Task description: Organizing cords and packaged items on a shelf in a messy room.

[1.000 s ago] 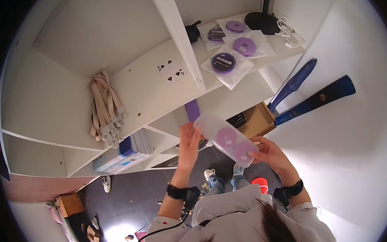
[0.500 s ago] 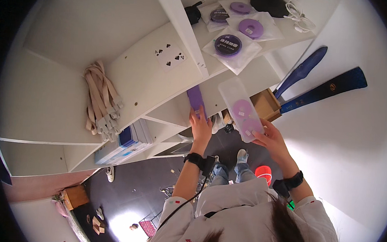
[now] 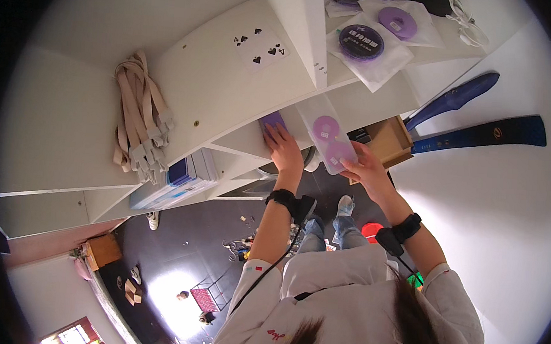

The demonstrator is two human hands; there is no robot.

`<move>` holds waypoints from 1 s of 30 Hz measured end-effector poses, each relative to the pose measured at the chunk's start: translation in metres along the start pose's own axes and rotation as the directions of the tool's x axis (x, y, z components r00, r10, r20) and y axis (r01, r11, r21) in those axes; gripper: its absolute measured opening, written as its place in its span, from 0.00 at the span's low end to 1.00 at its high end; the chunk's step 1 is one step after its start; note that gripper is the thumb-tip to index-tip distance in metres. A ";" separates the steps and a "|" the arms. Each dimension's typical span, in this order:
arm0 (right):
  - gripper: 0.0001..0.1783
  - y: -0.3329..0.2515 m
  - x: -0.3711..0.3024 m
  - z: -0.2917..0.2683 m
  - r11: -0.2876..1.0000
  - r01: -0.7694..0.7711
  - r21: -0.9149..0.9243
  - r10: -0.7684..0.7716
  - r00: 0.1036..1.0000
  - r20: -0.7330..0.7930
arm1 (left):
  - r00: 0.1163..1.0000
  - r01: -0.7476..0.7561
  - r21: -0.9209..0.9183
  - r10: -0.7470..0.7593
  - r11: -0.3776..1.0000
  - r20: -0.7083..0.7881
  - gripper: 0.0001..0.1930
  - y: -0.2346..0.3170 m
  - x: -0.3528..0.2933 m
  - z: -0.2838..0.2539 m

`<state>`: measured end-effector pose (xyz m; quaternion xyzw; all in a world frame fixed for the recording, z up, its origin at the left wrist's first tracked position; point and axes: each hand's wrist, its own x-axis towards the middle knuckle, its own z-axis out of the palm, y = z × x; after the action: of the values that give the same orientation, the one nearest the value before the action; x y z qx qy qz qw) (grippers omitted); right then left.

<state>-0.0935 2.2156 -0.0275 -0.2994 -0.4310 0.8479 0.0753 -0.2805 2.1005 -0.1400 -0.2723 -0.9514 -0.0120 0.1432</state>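
Note:
A slim purple box lies partly inside the compartment below the upper shelf board. My left hand grips its near end with the fingers over the top; the thumb is hard to see. In my right hand is a long translucent plastic case, held by its near end between thumb and fingers. Two purple ring-shaped spools show through it. The far end of the case reaches into the lower compartment, right of the purple box. Both wrists wear black straps.
On the shelf board are a playing card and a bundle of beige straps. Bagged purple spools and a white cable are at upper right. A cardboard box and two blue long-handled things stand by the right wall.
Both hands have moved forward toward the lower compartment, the left with the purple box and the right with the translucent case. My view has shifted, so the shelves appear displaced.

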 end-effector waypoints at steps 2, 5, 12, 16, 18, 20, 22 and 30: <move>0.32 0.002 0.000 0.001 1.000 -0.008 -0.009 0.008 1.000 0.002 | 1.000 -0.024 0.026 0.024 0.999 0.001 0.28 -0.002 0.002 -0.003; 0.33 0.002 0.000 -0.001 1.000 -0.025 -0.014 0.025 1.000 -0.001 | 0.998 -0.057 0.110 0.056 0.992 0.013 0.27 0.002 0.005 -0.016; 0.33 0.008 0.002 0.001 0.999 -0.050 -0.004 0.050 0.999 0.020 | 0.998 0.012 -0.320 -0.029 0.947 -0.048 0.29 -0.005 0.001 -0.026; 0.31 0.016 0.016 0.003 0.999 -0.045 0.024 0.044 0.998 0.052 | 0.996 -0.062 -0.605 0.087 0.794 0.012 0.30 0.000 -0.018 -0.073; 0.30 0.018 0.028 0.011 0.997 -0.056 0.051 0.053 0.997 0.060 | 0.993 -0.013 -0.673 0.089 0.739 0.079 0.30 -0.004 -0.028 -0.089; 0.29 0.025 0.042 0.022 0.998 -0.045 0.047 0.041 0.996 0.076 | 0.987 -0.106 -0.720 0.159 0.686 0.006 0.33 -0.012 -0.037 -0.096; 0.28 0.028 0.054 0.031 0.999 -0.036 0.030 0.033 0.995 0.089 | 0.984 -0.133 -0.706 0.176 0.696 -0.012 0.36 -0.020 -0.042 -0.109; 0.26 0.051 0.074 0.060 0.991 -0.102 -0.081 0.111 0.987 0.118 | 0.965 -0.239 -0.444 0.261 0.863 -0.014 0.35 -0.044 -0.053 -0.099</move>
<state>-0.1810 2.1715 -0.0724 -0.2720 -0.4497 0.8508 -0.0081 -0.2342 2.0254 -0.0570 -0.4187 -0.8835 -0.2027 0.0556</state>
